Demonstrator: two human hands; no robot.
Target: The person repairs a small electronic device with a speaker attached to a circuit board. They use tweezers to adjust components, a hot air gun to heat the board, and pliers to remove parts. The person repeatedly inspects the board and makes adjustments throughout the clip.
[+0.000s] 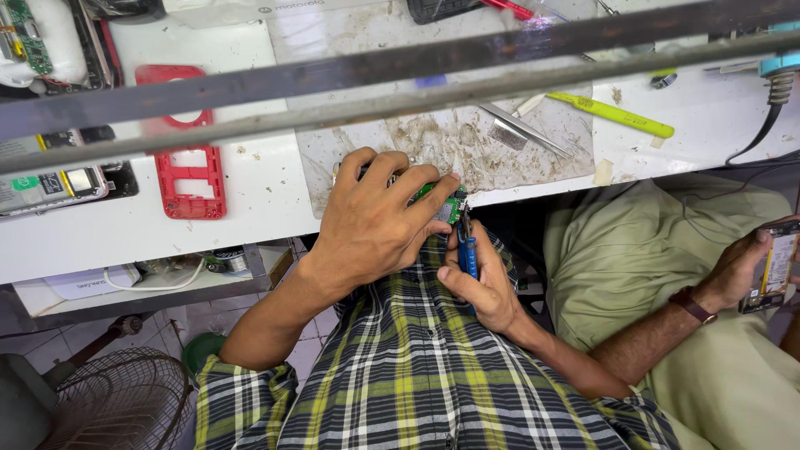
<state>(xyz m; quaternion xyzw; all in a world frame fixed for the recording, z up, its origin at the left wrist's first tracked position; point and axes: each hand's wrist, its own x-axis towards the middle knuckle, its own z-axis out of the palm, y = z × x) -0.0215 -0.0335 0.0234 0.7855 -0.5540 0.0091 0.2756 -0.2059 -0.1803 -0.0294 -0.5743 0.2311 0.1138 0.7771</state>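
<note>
Plaid sleeves nearest. Left hand curled shut over green circuit board, pinned at bench edge, apparently to steady it. Right hand, just below and right, fingers closed round blue-handled tool, tip up against board's lower corner. Beyond left hand: tweezers, yellow pen; farther left, red phone frame. Co-worker's hand far right holds a phone.

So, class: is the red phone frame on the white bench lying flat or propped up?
Lying flat. The red phone frame rests face-on against the white bench, which shows through its cut-outs. No hand touches it.
</note>
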